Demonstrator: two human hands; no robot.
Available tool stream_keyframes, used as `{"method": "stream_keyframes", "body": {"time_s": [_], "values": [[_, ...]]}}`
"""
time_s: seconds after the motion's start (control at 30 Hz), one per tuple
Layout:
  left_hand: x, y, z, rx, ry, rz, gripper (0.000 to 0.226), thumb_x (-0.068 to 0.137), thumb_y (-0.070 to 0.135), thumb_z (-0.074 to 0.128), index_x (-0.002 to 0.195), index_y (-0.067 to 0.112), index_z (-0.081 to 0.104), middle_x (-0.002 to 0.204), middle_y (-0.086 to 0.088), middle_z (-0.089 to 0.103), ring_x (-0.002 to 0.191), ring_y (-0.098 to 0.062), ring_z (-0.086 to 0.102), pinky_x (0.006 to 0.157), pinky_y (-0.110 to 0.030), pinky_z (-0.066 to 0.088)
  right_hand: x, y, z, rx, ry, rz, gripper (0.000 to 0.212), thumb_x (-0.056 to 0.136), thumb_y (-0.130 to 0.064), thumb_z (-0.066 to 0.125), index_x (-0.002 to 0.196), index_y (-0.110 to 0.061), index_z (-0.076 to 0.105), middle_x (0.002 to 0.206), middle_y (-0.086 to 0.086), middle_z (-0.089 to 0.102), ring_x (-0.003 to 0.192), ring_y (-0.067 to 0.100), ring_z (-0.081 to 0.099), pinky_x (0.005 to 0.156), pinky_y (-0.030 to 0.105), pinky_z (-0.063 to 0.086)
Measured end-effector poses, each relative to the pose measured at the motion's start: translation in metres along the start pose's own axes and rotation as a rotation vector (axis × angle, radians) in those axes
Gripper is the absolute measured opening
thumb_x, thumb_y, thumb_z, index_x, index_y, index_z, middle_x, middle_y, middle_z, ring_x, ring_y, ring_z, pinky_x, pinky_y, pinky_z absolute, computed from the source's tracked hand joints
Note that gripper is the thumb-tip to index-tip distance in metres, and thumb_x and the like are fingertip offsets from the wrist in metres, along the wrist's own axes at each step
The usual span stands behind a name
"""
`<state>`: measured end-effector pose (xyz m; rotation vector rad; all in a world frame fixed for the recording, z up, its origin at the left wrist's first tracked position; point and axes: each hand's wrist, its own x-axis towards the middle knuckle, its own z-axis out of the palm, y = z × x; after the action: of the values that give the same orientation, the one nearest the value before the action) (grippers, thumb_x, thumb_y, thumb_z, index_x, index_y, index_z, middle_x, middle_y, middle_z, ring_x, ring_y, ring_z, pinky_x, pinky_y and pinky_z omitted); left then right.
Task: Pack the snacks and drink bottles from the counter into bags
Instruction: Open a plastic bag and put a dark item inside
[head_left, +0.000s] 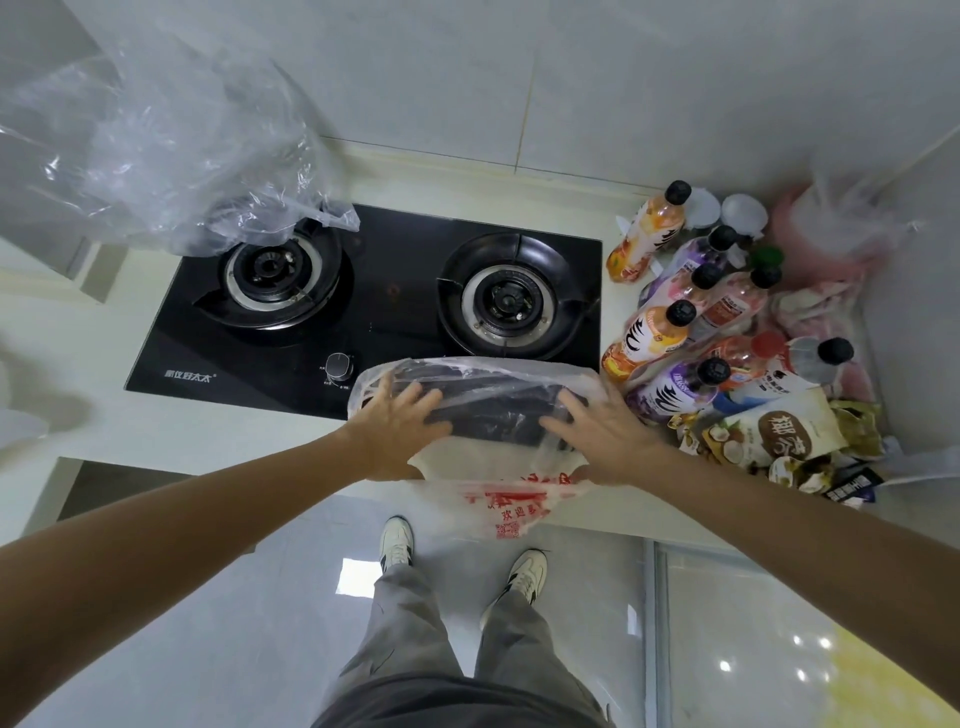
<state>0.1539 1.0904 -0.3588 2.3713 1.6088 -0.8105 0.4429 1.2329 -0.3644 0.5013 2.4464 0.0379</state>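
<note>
From the head view, both hands reach forward to a thin plastic bag (483, 395) lying at the front edge of the bench (234, 431), partly over the near rim of the black gas hob (384, 291). The left hand (400, 428) lies flat on the bag's 9 o'clock side, fingers spread and nearly straight, pressing on the film. The right hand (597, 436) lies on the bag's 3 o'clock side, fingers likewise spread and extended over the plastic; whether its thumb hooks under the film I cannot tell. Neither hand is curled round anything. The bag is translucent white, with red print (511, 506) on the part that hangs over the bench edge at 6 o'clock from the hands.

The drink bottles (691, 317) stand and lean in a tight cluster at 2 o'clock from the hands, on the bench just right of the hob, most with black caps, some orange, some purple. The snack packets (779, 436) lie in a heap at 3 o'clock from the right hand, just beside the nearest bottles, one white pouch with a brown round label on top. A pink bag (826, 249) sits in the corner behind the bottles.

A large clear plastic sheet (156, 140) hangs at 10 o'clock, its lower edge over the left burner (270, 275). Below, grey trousers and two white shoes (397, 543) stand on the tiled floor.
</note>
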Motion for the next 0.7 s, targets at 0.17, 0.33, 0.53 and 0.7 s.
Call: {"method": "stream_keyframes", "body": {"time_s": [0.17,0.33,0.53,0.7], "values": [[-0.005,0.004,0.02,0.017,-0.074,0.196,0.072,0.097,0.055,0.059,0.158,0.047,0.021,0.169,0.006,0.015,0.155,-0.031,0.012,0.115,-0.077,0.015,-0.002,-0.006,0.002,0.105,-0.061,-0.244,0.083,0.093,-0.038,0.073,0.159,-0.043,0.024,0.167,-0.006,0.021,0.152,0.036,0.019,0.118,0.057,0.032],[-0.009,0.003,0.035,0.002,-0.173,0.101,0.089,0.094,0.066,0.056,0.162,0.043,0.003,0.172,0.007,0.004,0.158,-0.035,0.0,0.121,-0.068,0.012,-0.002,-0.011,0.014,0.063,-0.148,-0.184,0.1,0.092,-0.052,0.07,0.162,-0.045,0.0,0.174,-0.006,-0.006,0.158,0.038,0.013,0.121,0.066,0.021],[-0.01,0.021,0.036,-0.048,-0.179,0.033,0.11,0.082,0.069,0.067,0.163,0.037,0.001,0.172,-0.006,0.004,0.157,-0.038,0.0,0.121,-0.061,0.018,0.0,-0.01,0.022,0.055,-0.135,-0.106,0.113,0.084,-0.071,0.067,0.161,-0.044,-0.012,0.173,0.002,-0.012,0.156,0.037,0.023,0.121,0.071,0.013],[-0.009,0.021,0.033,-0.044,-0.152,-0.01,0.115,0.075,0.079,0.064,0.162,0.037,0.003,0.165,-0.005,0.023,0.152,-0.035,0.016,0.119,-0.056,0.023,0.001,-0.011,0.02,0.073,-0.157,-0.049,0.12,0.08,-0.076,0.066,0.16,-0.042,-0.017,0.174,0.003,-0.011,0.152,0.039,0.032,0.12,0.071,0.015]]}}
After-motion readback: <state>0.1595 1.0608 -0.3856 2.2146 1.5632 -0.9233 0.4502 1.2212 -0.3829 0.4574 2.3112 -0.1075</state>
